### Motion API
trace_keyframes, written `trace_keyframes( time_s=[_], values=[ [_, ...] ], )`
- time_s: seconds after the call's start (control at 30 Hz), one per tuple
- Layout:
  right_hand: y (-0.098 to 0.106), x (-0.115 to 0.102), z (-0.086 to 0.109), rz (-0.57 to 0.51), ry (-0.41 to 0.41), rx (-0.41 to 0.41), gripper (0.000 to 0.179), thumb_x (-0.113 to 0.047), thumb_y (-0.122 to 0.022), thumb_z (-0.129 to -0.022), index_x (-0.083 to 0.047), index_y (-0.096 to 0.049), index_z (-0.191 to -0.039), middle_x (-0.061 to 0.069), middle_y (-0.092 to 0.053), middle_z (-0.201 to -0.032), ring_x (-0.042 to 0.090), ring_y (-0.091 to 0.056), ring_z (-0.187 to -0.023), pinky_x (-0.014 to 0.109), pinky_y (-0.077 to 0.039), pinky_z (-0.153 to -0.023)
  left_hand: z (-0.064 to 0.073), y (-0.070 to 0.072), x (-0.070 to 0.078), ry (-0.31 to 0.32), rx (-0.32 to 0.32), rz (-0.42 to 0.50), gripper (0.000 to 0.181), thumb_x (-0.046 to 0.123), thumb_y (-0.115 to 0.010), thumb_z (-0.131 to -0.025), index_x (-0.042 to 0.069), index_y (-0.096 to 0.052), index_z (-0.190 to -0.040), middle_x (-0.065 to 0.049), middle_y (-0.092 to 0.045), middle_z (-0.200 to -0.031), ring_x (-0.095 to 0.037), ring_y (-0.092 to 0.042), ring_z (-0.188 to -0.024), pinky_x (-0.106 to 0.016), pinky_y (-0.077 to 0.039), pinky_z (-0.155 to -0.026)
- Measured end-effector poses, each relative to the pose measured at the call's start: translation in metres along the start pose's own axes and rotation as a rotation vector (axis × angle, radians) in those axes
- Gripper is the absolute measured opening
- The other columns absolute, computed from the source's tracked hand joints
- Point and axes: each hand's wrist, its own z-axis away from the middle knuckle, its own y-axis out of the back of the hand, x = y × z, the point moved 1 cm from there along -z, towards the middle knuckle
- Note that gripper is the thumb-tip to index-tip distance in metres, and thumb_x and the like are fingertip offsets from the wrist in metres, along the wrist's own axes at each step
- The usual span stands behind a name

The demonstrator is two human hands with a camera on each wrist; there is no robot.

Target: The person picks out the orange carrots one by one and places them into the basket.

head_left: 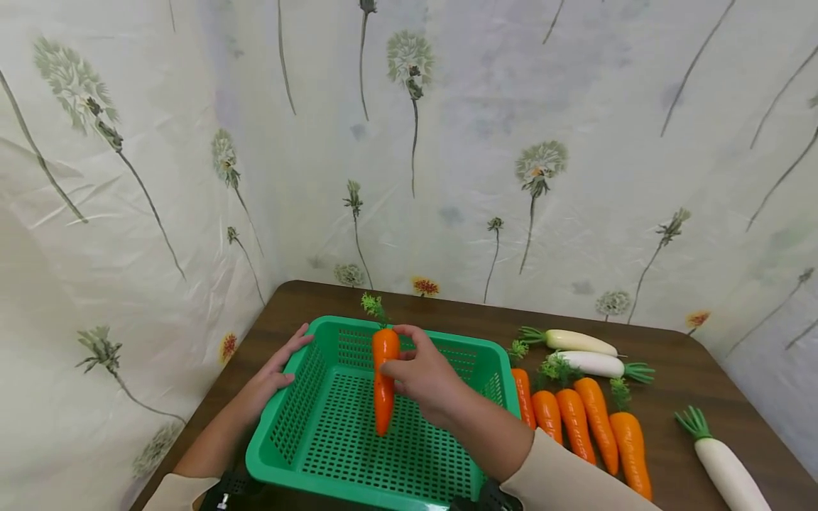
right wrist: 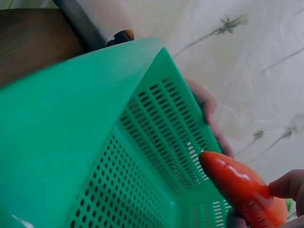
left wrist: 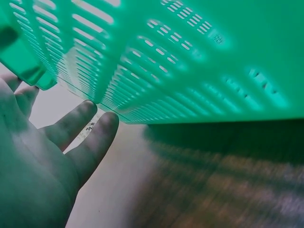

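Observation:
My right hand [head_left: 424, 376] pinches an orange carrot [head_left: 385, 355] with a green leafy top, over the inside of a green plastic basket [head_left: 319, 479]. The carrot hangs upright, tip down; its lower end [right wrist: 228, 173] also shows in the right wrist view. At the basket's left rim, my left hand [head_left: 271, 380] rests from outside with its fingers extended. In the left wrist view those fingers [left wrist: 97, 140] lie against the slotted outer wall. Apart from the carrot above it, the basket's perforated floor [head_left: 332, 433] is bare.
Right of the basket lie several carrots [head_left: 597, 419] side by side, one partly hidden by the basket rim. Behind them are a yellowish radish [head_left: 578, 341] and a white radish [head_left: 591, 363]. Another white radish [head_left: 731, 472] lies at the right. A flower-patterned curtain [head_left: 466, 177] backs the brown table [head_left: 671, 355].

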Motion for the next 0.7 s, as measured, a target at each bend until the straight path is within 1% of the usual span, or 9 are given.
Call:
trace_keyframes(
  time_s=[0.07, 0.23, 0.37, 0.53, 0.7],
  values=[
    [-0.002, 0.001, -0.002, -0.006, -0.007, 0.001, 0.071, -0.003, -0.07, -0.093, -0.015, -0.038, -0.155, 0.026, -0.048, -0.13, 0.037, -0.066, -0.108, 0.045, -0.06, -0.089, 0.0, 0.001, 0.0, 0.004, 0.003, -0.005, 0.063, -0.003, -0.036, -0.1, -0.007, -0.023, -0.161, -0.021, 0.007, -0.175, 0.011, -0.013, -0.149, -0.015, -0.03, -0.109],
    [-0.006, 0.0, -0.007, -0.033, -0.022, 0.003, 0.071, -0.001, -0.07, -0.092, -0.015, -0.038, -0.155, 0.027, -0.047, -0.132, 0.037, -0.065, -0.109, 0.044, -0.06, -0.088, 0.001, 0.001, 0.0, 0.002, 0.013, -0.004, 0.063, -0.003, -0.036, -0.099, -0.008, -0.023, -0.161, -0.021, 0.007, -0.174, 0.013, -0.013, -0.149, -0.013, -0.029, -0.109],
    [-0.008, 0.0, -0.011, -0.041, -0.029, 0.004, 0.071, -0.002, -0.071, -0.093, -0.015, -0.038, -0.154, 0.027, -0.047, -0.132, 0.038, -0.065, -0.109, 0.045, -0.06, -0.089, 0.002, 0.001, 0.0, -0.007, 0.007, -0.002, 0.062, -0.003, -0.035, -0.101, -0.008, -0.022, -0.161, -0.02, 0.007, -0.175, 0.013, -0.013, -0.149, -0.013, -0.029, -0.109],
    [-0.012, 0.0, -0.012, -0.043, -0.024, -0.013, 0.071, -0.002, -0.07, -0.093, -0.014, -0.038, -0.155, 0.027, -0.049, -0.131, 0.037, -0.066, -0.109, 0.045, -0.059, -0.089, 0.002, 0.0, 0.001, 0.009, 0.0, 0.006, 0.061, -0.001, -0.035, -0.102, -0.007, -0.023, -0.162, -0.016, 0.006, -0.176, 0.014, -0.013, -0.149, -0.014, -0.03, -0.109],
    [-0.016, 0.0, -0.011, -0.06, -0.02, -0.024, 0.07, -0.001, -0.07, -0.092, -0.013, -0.038, -0.154, 0.026, -0.049, -0.13, 0.036, -0.065, -0.108, 0.041, -0.059, -0.087, 0.0, -0.001, 0.001, -0.005, -0.006, 0.001, 0.062, -0.002, -0.035, -0.101, -0.008, -0.022, -0.161, -0.016, 0.005, -0.176, 0.014, -0.013, -0.15, -0.013, -0.029, -0.109]
  ],
)
